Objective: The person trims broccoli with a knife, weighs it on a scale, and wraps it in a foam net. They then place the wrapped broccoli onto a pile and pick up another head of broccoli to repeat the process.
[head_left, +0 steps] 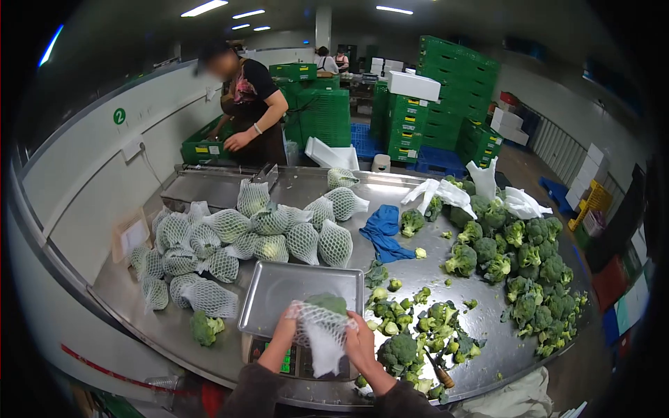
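Note:
Both my hands grip a white foam net (pixel 325 348) at the front edge of the scale. My left hand (pixel 281 336) is closed on its left side and my right hand (pixel 360 341) on its right. A broccoli head (pixel 327 302) shows at the net's upper end, partly covered by the mesh. Just beyond my hands lies the scale's metal tray (pixel 272 282), with a lit green display (pixel 287 359) below it near my left wrist. To the right of my right hand are an unwrapped broccoli head (pixel 398 350) and a wooden-handled knife (pixel 444 377) among cut stems.
Many net-wrapped broccoli heads (pixel 230 226) cover the table's left side. Unwrapped broccoli (pixel 526 258) is heaped at right, with loose foam nets (pixel 446 194) on it. A blue cloth (pixel 382 232) lies mid-table. Across the table, another person (pixel 254 104) handles a green crate (pixel 202 150).

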### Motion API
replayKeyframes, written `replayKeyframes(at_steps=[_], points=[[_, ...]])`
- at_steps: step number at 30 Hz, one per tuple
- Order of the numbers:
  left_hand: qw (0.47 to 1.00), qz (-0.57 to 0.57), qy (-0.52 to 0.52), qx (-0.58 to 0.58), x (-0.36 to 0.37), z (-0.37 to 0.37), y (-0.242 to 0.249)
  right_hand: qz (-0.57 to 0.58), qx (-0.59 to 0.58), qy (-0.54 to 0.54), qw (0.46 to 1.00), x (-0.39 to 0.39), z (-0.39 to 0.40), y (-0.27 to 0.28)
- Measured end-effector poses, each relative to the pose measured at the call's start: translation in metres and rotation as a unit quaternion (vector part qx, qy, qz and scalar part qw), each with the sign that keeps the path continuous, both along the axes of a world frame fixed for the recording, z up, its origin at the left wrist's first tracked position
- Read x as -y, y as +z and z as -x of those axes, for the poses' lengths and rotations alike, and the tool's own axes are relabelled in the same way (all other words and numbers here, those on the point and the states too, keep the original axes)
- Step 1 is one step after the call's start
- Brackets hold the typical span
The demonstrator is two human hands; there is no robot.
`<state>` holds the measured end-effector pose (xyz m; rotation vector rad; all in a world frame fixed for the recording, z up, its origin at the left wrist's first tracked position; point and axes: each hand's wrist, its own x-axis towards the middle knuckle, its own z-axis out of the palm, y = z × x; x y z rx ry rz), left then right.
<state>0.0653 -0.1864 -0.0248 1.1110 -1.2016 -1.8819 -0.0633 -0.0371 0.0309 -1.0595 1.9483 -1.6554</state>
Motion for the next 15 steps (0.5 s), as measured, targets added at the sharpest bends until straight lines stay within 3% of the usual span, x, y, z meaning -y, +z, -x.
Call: replayKeyframes(at_steps=[2,3,4,5,6,8,9,10,12,13,14,15], points=[[0.969,-0.125,-0.007,-0.211,-0.026,-0.016,0.042,-0.003,-0.142,0.074,0.987,-0.023,-0.011,0.068],[0.964,-0.16,-0.041,-0.21,-0.052,-0.024,0.094,-0.006,-0.136,0.066,0.988,-0.034,-0.014,0.088],[0.956,-0.194,-0.073,-0.208,-0.07,-0.027,0.132,-0.008,-0.159,0.152,0.975,-0.045,-0.016,0.104],[0.956,-0.196,-0.076,-0.204,-0.071,-0.028,0.128,-0.009,-0.181,0.24,0.954,-0.05,-0.014,0.118],[0.959,-0.156,-0.112,-0.21,-0.073,-0.032,0.119,-0.009,-0.177,0.237,0.955,-0.052,-0.009,0.131],[0.959,-0.126,-0.146,-0.209,-0.075,-0.034,0.105,-0.148,0.065,0.383,0.91,-0.056,0.002,0.153],[0.93,-0.201,-0.206,-0.231,-0.077,-0.032,0.095,-0.204,0.193,0.423,0.862,-0.055,0.01,0.162],[0.89,-0.277,-0.259,-0.252,-0.083,-0.034,0.088,-0.168,0.225,0.436,0.855,-0.057,0.016,0.155],[0.882,-0.331,-0.211,-0.259,-0.1,-0.027,0.086,-0.131,0.305,0.374,0.866,-0.056,0.021,0.155],[0.874,-0.36,-0.175,-0.275,-0.103,-0.022,0.088,-0.02,0.455,0.34,0.823,-0.056,0.022,0.137],[0.79,-0.488,-0.204,-0.31,-0.106,-0.022,0.113,0.0,0.517,0.268,0.813,-0.053,0.024,0.127],[0.813,-0.462,-0.19,-0.299,-0.108,-0.015,0.119,0.013,0.568,0.211,0.796,-0.053,0.024,0.114]])
